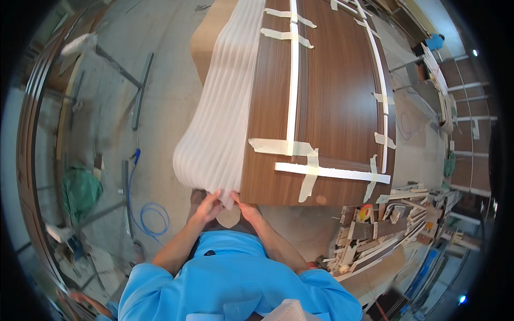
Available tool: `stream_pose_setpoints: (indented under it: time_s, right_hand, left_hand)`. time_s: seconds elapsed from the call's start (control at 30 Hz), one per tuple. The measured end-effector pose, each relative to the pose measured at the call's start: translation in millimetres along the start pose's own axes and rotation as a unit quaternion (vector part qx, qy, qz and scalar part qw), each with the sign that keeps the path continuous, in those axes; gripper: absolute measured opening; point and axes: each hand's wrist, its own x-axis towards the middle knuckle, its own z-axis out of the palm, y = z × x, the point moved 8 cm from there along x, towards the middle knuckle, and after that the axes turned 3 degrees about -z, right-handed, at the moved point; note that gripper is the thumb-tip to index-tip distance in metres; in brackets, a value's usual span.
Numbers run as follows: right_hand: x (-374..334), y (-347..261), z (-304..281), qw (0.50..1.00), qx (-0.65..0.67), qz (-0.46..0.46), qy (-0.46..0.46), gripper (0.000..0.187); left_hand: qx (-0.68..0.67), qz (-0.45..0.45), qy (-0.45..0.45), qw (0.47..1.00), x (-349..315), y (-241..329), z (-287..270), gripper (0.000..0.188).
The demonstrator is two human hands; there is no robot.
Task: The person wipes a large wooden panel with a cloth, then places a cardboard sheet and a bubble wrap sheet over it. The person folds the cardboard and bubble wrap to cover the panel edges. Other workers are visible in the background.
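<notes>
A white ribbed foam sheet (217,123) hangs along the left edge of a brown wood-grain door panel (337,91). At its near end, my left hand (209,207) is closed on the gathered lower edge of the foam. Close to the panel's near left corner, my right hand (247,210) pinches the same edge from the other side. White strips (293,85) lie on the panel, held by pieces of pale masking tape (281,145). One more white strip (332,172) runs across the near end. Behind the foam, brown cardboard (206,40) shows.
Offcuts (380,235) are piled on the right. A blue air hose (155,219) coils on the floor at left, near metal stand bars (142,91) and a green bag (81,192). Another person's hand (80,297) shows at lower left; a person in blue (435,41) is far right.
</notes>
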Motion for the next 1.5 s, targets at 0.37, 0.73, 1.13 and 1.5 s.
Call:
stream_pose_setpoints:
  time_s: [0.37, 0.73, 1.13, 1.5]
  right_hand:
    - [-93, -106, -71, 0.92, 0.372, 0.005, 0.121, 0.062]
    - [-96, -115, -74, 0.91, 0.32, 0.092, 0.248, 0.08]
    - [-113, -127, -52, 0.903, 0.338, 0.113, 0.239, 0.079]
    - [-93, -121, -64, 0.896, 0.38, 0.122, 0.194, 0.076]
  left_hand:
    - [0.113, 0.229, 0.195, 0.947, -15, 12, 28, 0.049]
    - [0.153, 0.207, 0.258, 0.931, -4, -28, 25, 0.04]
    - [0.196, 0.191, 0.246, 0.93, 30, -74, 6, 0.041]
    - [0.126, 0.207, 0.178, 0.954, 24, -110, 64, 0.04]
